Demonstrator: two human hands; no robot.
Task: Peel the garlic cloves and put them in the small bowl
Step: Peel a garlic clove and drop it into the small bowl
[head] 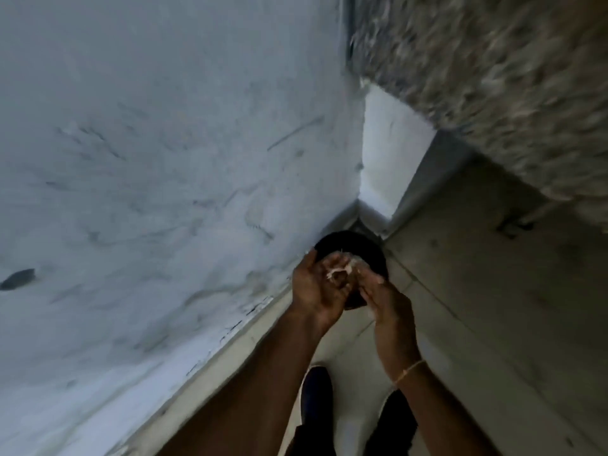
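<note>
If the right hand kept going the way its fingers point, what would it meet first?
Probably the pale garlic skins cupped in the left hand, with the dark round bin beyond; blur makes depth uncertain.

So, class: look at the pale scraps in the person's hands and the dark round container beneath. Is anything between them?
Nothing visible. The left hand cups pale papery scraps directly above the dark round container on the floor, and the right hand is beside it. The picture is blurred, so peel or clove cannot be told.

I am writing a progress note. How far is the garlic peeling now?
Done: cannot tell; no small bowl or peeled cloves in view. In hand: left hand and right hand hold pale papery garlic skins above a round black container on the floor. Left: cannot judge.
</note>
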